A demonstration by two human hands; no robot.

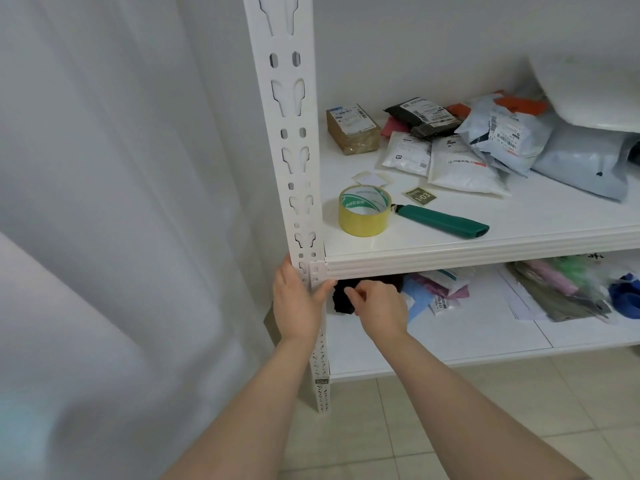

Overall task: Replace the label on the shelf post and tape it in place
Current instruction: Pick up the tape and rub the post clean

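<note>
Left hand [298,299] grips shelf post [287,133] below beam; right hand [377,306] curled alongside, held item indeterminate; tape roll [363,216] on shelf [519,216]

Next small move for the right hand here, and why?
Probably lift the right hand to the 1-03 label on the upper shelf. It lies loose beside the tape roll and utility knife, not on the shelf post, which the left hand grips just below the beam. Whether that right hand pinches anything is unclear.
</note>
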